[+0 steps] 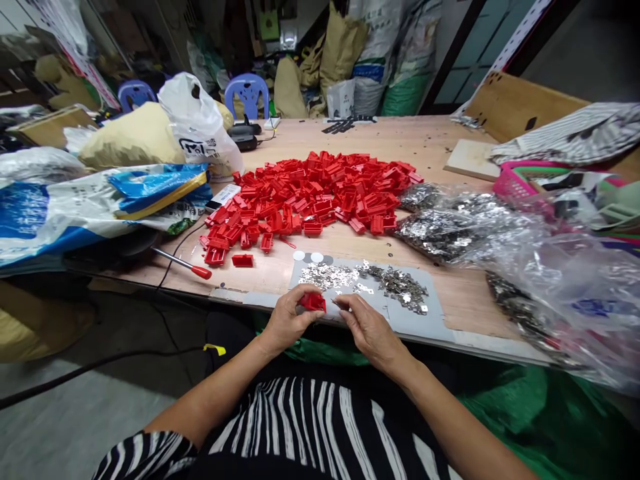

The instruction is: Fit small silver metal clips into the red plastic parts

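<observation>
At the near edge of the surface (425,143), your left hand (290,321) holds a red casing (315,303); your right hand (369,331) pinches a small metal piece (336,302). Loose metal pieces (325,275) lie just beyond, likely for short reaches.

Pale, fairly even light seems to fall from above, leaving the tabletop (420,140) bright and the floor (115,407) beneath it dim. Loose metal pieces (325,275) glint white, and glare streaks the clear bag (575,267) on the right. Wide-angle distortion stretches the outer edges; the upper right corner sinks nearly to black. The sacks (345,50) at the back look soft and shadowed.
</observation>
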### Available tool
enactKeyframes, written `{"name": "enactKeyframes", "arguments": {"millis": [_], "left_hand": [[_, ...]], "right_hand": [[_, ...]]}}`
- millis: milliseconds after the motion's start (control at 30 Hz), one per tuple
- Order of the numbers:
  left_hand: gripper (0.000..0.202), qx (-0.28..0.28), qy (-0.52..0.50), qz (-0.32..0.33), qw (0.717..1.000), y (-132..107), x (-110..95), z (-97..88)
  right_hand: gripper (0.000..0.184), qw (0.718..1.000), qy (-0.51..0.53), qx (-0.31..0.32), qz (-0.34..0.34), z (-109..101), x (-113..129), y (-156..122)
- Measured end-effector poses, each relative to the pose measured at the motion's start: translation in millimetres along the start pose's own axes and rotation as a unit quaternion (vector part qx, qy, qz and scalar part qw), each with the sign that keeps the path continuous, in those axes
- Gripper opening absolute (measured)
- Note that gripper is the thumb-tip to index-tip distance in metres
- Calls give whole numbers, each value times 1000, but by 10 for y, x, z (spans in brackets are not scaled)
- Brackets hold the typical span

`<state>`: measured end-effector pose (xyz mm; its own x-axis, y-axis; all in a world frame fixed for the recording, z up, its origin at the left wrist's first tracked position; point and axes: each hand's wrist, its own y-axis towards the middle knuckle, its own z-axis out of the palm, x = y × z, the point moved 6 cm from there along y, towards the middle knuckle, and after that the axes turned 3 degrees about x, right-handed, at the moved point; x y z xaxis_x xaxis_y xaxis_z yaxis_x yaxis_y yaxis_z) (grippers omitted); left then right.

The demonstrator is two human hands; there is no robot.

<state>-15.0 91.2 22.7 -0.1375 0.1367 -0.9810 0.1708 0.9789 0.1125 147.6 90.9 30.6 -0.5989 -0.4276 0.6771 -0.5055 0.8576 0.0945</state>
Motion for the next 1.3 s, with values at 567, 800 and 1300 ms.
{"name": "enactKeyframes", "arguments": {"millis": [567, 800, 1300], "left_hand": [[17, -9, -587, -263, 766, -262, 87, 392], [10, -31, -598, -252, 760, -283, 91, 440], [24, -43, -507, -454, 731, -638, 687, 571]], "right_hand": [[38, 986, 153, 67, 5, -13, 254, -101], [31, 998, 59, 5, -28, -69, 267, -117], [24, 974, -137, -93, 155, -345, -345, -71]]}}
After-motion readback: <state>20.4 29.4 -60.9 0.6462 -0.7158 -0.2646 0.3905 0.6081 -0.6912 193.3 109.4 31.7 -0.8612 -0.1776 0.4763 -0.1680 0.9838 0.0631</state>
